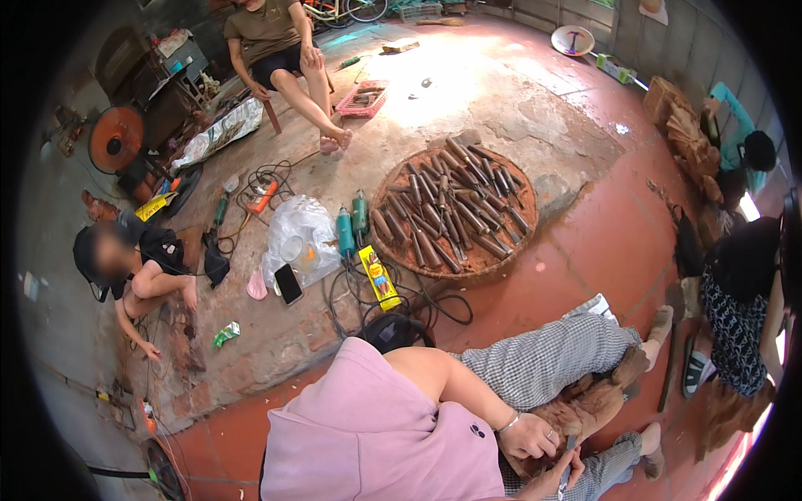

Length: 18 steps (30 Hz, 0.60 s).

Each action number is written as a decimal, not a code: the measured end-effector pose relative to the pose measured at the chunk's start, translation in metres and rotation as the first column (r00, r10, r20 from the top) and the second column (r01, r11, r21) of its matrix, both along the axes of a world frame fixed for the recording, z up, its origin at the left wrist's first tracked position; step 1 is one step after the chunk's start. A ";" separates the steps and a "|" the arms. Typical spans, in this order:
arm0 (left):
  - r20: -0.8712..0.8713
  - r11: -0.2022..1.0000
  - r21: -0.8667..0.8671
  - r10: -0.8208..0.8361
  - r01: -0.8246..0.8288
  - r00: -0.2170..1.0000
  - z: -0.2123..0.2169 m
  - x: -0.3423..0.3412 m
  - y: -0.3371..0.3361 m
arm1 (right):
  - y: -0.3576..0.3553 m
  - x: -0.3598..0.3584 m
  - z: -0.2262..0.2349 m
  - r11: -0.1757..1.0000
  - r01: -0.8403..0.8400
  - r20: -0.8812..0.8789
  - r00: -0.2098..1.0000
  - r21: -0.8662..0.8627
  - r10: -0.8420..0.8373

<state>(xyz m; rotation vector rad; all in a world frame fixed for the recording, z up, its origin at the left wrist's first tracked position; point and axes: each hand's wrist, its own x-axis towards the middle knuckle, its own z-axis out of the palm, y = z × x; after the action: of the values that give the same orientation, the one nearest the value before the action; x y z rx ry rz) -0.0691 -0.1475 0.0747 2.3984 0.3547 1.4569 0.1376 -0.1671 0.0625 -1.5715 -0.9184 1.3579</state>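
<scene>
A brown wooden carving [590,409] lies between my outstretched legs in grey checked trousers, at the lower right. My left hand [530,436], with a bracelet and a ring, rests on the carving's near end, its fingers curled down over the wood. Just below it, my right hand [558,479] is closed around a narrow metal tool that looks like a carving chisel [571,442]. The chisel's handle and the spot where it meets the wood are partly hidden by my fingers.
A round tray [386,250] of many wooden-handled chisels lies ahead. Left of it are green power tools [345,232], a yellow box [380,280], a phone [288,285] and loose cables. People sit at the left [138,259] and back [267,42]; others work at the right [739,301].
</scene>
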 end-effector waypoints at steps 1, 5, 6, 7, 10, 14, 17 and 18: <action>0.006 1.000 0.003 -0.011 0.011 1.000 0.001 0.002 0.001 | -0.002 0.001 0.001 1.000 0.020 -0.008 1.000 0.024 -0.020; 0.000 1.000 0.007 0.024 -0.024 1.000 0.004 -0.001 -0.005 | -0.006 -0.004 0.005 0.999 -0.004 -0.027 1.000 0.043 0.005; 0.006 1.000 0.008 0.015 -0.015 1.000 0.005 -0.002 -0.003 | -0.006 -0.004 0.006 0.998 0.003 -0.026 1.000 0.057 -0.002; 0.011 1.000 0.010 0.004 -0.004 1.000 0.006 -0.001 -0.001 | -0.005 -0.005 0.006 0.997 0.011 -0.026 1.000 0.070 -0.009; 0.026 1.000 -0.007 -0.005 0.005 1.000 0.002 -0.001 -0.003 | -0.004 -0.008 0.006 0.997 0.011 -0.042 0.999 0.077 -0.007; 0.075 1.000 0.009 0.022 -0.022 0.997 0.010 -0.001 -0.005 | -0.003 -0.008 0.004 0.997 -0.006 -0.051 0.999 0.078 0.010; 0.001 1.000 0.000 0.011 -0.011 1.000 0.010 -0.003 -0.004 | -0.003 -0.009 0.004 0.995 0.008 -0.058 0.998 0.095 -0.003; 0.004 1.000 0.002 0.001 -0.001 1.000 0.008 -0.003 -0.003 | -0.002 -0.010 0.004 0.995 0.005 -0.055 0.998 0.098 0.000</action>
<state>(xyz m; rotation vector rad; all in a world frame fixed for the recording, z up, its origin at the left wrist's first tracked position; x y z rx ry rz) -0.0725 -0.1503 0.0828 2.3975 0.3532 1.4626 0.1278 -0.1687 0.0669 -1.4538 -0.9345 1.3280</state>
